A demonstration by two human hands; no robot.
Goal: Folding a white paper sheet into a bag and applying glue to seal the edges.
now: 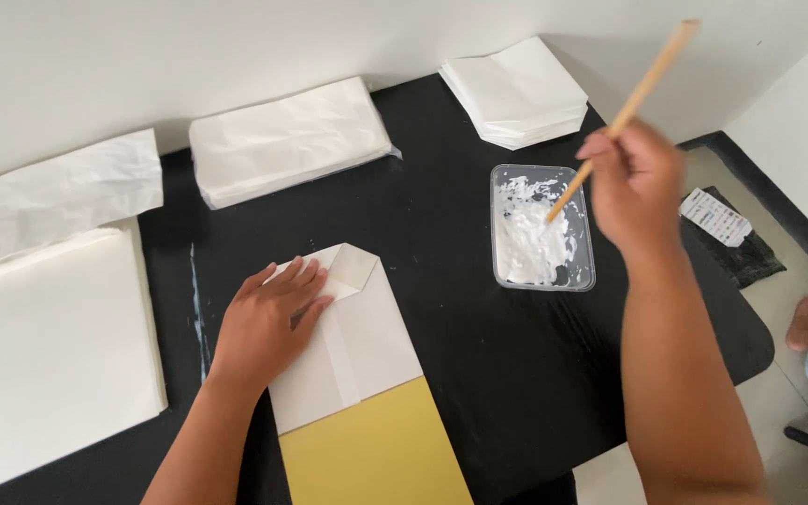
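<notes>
Head view shows the left hand lying flat, fingers spread and released, on a folded white paper near the front edge of the black table. The paper's top end is folded into a pointed flap, and it lies over a yellow board that juts past the front edge. The right hand has its fingers pinched on a thin wooden stick, whose lower tip dips into white paste in a clear tray toward the right side of the table.

To do this well, I judge the stick should lift only a small dab of paste; a heavy load would likely drip on the black top between tray and paper. Wiping the tip on the tray's rim looks wise. The left palm should press firmly so the flap cannot spring open or the sheet slide on the smooth board, yet the fingers should sit clear of the seam to be pasted.

White paper stacks line the back edge, another lies at the back right corner, and large sheets cover the left edge.
</notes>
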